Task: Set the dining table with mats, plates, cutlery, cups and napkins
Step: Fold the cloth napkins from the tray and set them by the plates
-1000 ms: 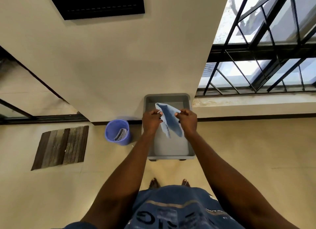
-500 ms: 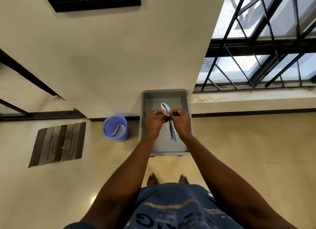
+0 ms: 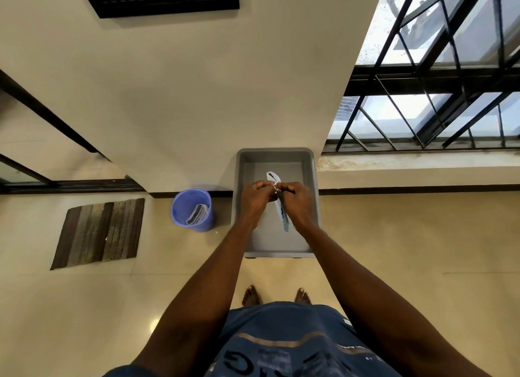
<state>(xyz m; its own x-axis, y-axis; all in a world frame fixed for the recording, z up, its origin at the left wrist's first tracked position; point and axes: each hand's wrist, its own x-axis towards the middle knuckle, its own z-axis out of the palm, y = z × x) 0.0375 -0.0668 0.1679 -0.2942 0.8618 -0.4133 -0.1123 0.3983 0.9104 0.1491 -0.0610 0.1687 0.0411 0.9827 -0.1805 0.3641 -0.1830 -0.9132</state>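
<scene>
Both hands were close together above the grey tub, w/ a blue napkin between them. The left hand was curled closed, thumb and fingertips pinched narrow on the napkin's upper edge. The right hand was closed the same way, pinching the same upper part from the other side. The two grips almost touched each other; only the folded cloth was between.

From the pinch point, most of the napkin hung down toward the person as a thin folded strip, seen nearly edge-on, along the inner side of the right hand. A small white-blue corner stood up beyond the fingers, on the far side of the grip. The napkin's lower tip was over the tub's floor, but I cannot tell if it touched it.

To the left of the left hand, a blue bin stood on the floor just beside the tub, w/ a paper inside. Further left, well apart, lay a striped mat.
</scene>
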